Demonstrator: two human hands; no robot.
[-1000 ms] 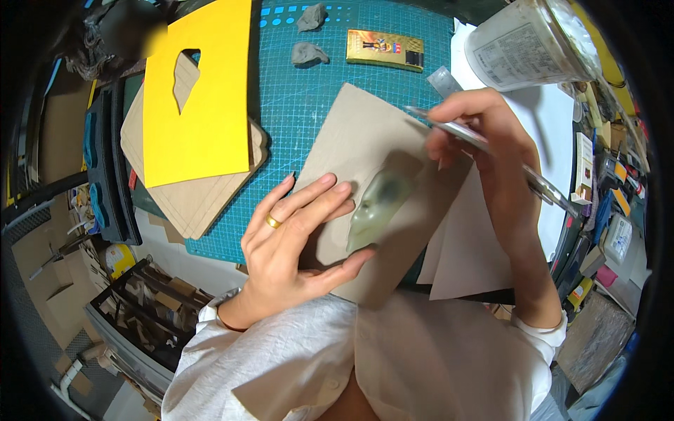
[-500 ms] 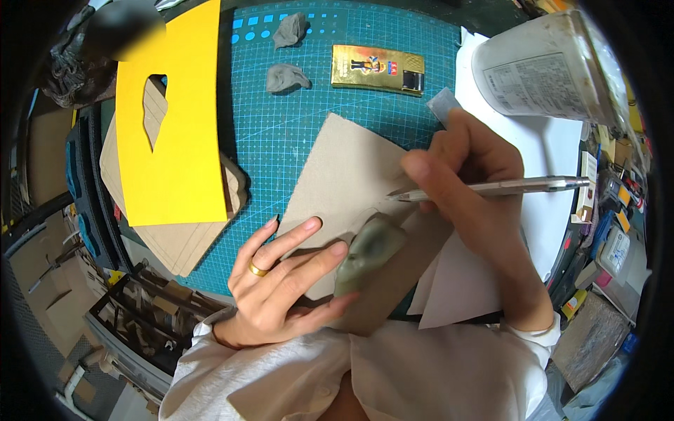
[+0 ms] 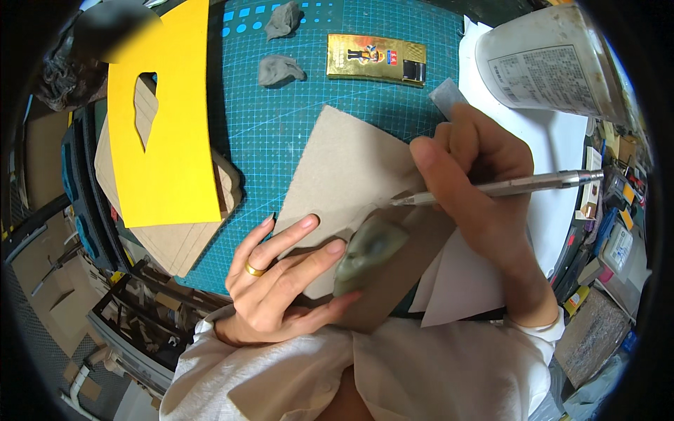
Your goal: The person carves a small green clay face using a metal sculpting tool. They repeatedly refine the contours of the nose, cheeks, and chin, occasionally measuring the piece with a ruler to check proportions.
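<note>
fingers of the right hand (image 3: 484, 175) pinch a metal sculpting tool (image 3: 491, 188), its tip at one grey-green clay piece (image 3: 368, 251) on a cardboard sheet (image 3: 351, 175). left hand (image 3: 281, 277) lies flat, fingers spread, steadying clay and sheet. the clay looks partly shaped, surface detail seemingly unfinished. two grey clay lumps (image 3: 279, 70) wait on the cutting mat (image 3: 281, 133), plus one yellow stencil card (image 3: 165, 119).

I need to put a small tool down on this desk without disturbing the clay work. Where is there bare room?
Bare green mat lies between the yellow card and the brown cardboard, below the two grey clay lumps. White paper beside the right hand is also free. Crowded: around the left hand and clay piece, and the cluttered right edge.
</note>
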